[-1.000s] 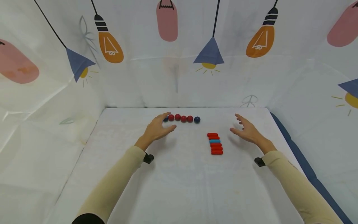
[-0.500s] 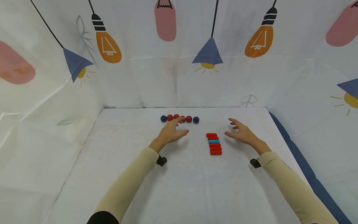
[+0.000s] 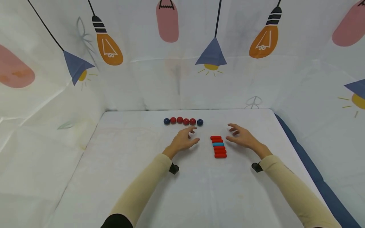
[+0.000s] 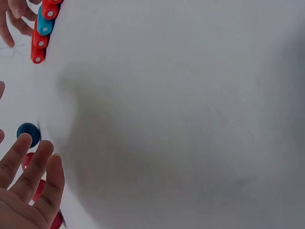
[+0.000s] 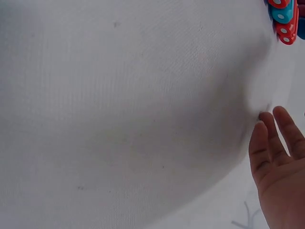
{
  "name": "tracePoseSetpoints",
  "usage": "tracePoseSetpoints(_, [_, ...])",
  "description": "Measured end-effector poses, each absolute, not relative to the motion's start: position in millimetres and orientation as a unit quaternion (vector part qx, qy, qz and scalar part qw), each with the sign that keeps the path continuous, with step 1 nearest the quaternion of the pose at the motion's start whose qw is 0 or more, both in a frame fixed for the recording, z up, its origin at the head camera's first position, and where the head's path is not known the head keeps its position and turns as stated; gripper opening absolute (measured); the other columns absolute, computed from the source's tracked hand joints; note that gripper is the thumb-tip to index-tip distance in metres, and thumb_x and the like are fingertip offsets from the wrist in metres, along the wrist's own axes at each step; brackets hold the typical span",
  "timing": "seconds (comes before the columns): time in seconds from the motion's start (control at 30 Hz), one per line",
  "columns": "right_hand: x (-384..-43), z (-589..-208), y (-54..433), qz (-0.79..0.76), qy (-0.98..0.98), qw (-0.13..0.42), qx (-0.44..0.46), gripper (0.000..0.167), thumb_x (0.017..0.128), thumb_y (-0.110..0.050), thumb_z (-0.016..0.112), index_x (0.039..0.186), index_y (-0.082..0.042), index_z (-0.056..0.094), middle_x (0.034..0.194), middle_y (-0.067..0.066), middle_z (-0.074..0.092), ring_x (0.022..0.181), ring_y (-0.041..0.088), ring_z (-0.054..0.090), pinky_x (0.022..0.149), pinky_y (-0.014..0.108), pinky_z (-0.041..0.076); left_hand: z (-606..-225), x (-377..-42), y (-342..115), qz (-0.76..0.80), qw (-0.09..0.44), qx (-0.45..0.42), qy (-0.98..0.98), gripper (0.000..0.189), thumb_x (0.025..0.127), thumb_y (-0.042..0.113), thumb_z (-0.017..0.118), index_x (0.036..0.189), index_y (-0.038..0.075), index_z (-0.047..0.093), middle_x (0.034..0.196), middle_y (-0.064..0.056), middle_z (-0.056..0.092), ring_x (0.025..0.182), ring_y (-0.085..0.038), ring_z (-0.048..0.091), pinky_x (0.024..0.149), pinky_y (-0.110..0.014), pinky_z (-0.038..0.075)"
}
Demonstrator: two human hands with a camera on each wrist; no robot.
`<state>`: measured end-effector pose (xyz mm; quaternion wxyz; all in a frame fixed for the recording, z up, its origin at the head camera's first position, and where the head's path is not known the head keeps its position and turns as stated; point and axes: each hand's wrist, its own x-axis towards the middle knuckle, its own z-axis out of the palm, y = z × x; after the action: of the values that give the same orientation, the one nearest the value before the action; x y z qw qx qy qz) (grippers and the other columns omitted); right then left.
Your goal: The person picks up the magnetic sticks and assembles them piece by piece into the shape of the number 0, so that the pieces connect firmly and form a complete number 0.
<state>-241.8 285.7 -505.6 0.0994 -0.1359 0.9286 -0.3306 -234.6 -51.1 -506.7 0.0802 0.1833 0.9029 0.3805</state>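
Note:
Several short rods lie side by side in a stack-like column, most of them red rods (image 3: 220,152) with one blue rod (image 3: 218,144) among them. To their left my left hand (image 3: 182,140) hovers over the table with fingers spread and nothing in them. On the other side my right hand (image 3: 243,138) is held likewise, palm facing the rods, apart from them. Beyond the left hand runs a row of red balls (image 3: 179,120) with a dark blue ball (image 3: 166,121) at one end and another dark blue ball (image 3: 200,122) at the other.
All of it lies on a white-covered table (image 3: 114,177). A white curtain (image 3: 142,85) printed with lamps and bulbs stands behind and at the sides. Dark blue fabric (image 3: 302,152) runs along the right table edge.
My left hand has moved right and toward me, away from the balls and nearer the rods. My right hand has shifted slightly left toward the rods. Balls and rods stay in place.

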Motion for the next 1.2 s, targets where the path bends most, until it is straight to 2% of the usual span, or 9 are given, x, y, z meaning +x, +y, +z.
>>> tracePoseSetpoints(0.37, [-244.8, -508.3, 271.4, -0.352, 0.917, 0.106, -0.154, 0.052, 0.095, -0.026, 0.073, 0.14, -0.005, 0.057, 0.121, 0.019, 0.067, 0.111, 0.037, 0.063, 0.095, 0.053, 0.056, -511.7, -238.7, -21.7, 0.404, 0.099, 0.192, 0.889, 0.053, 0.098, 0.031, 0.069, 0.146, 0.012, 0.054, 0.129, -0.01, 0.07, 0.107, -0.026, 0.067, 0.09, -0.033, 0.058])
tracePoseSetpoints(0.5, [-246.0, -510.6, 265.8, -0.356, 0.914, 0.114, -0.159, 0.043, 0.096, -0.023, 0.072, 0.135, -0.005, 0.062, 0.116, 0.016, 0.068, 0.108, 0.035, 0.064, 0.094, 0.051, 0.056, -513.9, -239.4, -14.8, 0.43, 0.107, 0.186, 0.877, 0.05, 0.099, 0.026, 0.069, 0.144, 0.011, 0.055, 0.128, -0.011, 0.07, 0.109, -0.028, 0.066, 0.09, -0.033, 0.059])
tracePoseSetpoints(0.67, [-248.0, -513.0, 259.7, -0.35, 0.914, 0.104, -0.179, 0.033, 0.097, -0.019, 0.07, 0.126, -0.003, 0.066, 0.109, 0.014, 0.07, 0.102, 0.033, 0.066, 0.093, 0.05, 0.057, -517.1, -240.5, -7.0, 0.428, 0.117, 0.181, 0.878, 0.047, 0.099, 0.024, 0.07, 0.142, 0.012, 0.058, 0.126, -0.008, 0.071, 0.111, -0.024, 0.064, 0.096, -0.034, 0.056])
tracePoseSetpoints(0.93, [-249.2, -515.8, 251.6, -0.344, 0.915, 0.102, -0.184, 0.026, 0.098, -0.018, 0.069, 0.119, -0.003, 0.07, 0.108, 0.014, 0.071, 0.1, 0.031, 0.067, 0.091, 0.048, 0.058, -514.6, -240.7, 4.9, 0.393, 0.121, 0.192, 0.891, 0.039, 0.098, 0.017, 0.07, 0.136, 0.01, 0.064, 0.119, -0.01, 0.072, 0.112, -0.024, 0.063, 0.103, -0.038, 0.053])
tracePoseSetpoints(1.2, [-250.6, -512.4, 248.5, -0.336, 0.918, 0.099, -0.185, 0.019, 0.098, -0.015, 0.068, 0.113, -0.002, 0.073, 0.107, 0.015, 0.074, 0.097, 0.031, 0.068, 0.087, 0.047, 0.058, -517.9, -242.5, 19.8, 0.364, 0.102, 0.192, 0.906, 0.031, 0.099, 0.018, 0.068, 0.129, 0.011, 0.068, 0.114, -0.006, 0.073, 0.103, -0.018, 0.064, 0.095, -0.031, 0.055])
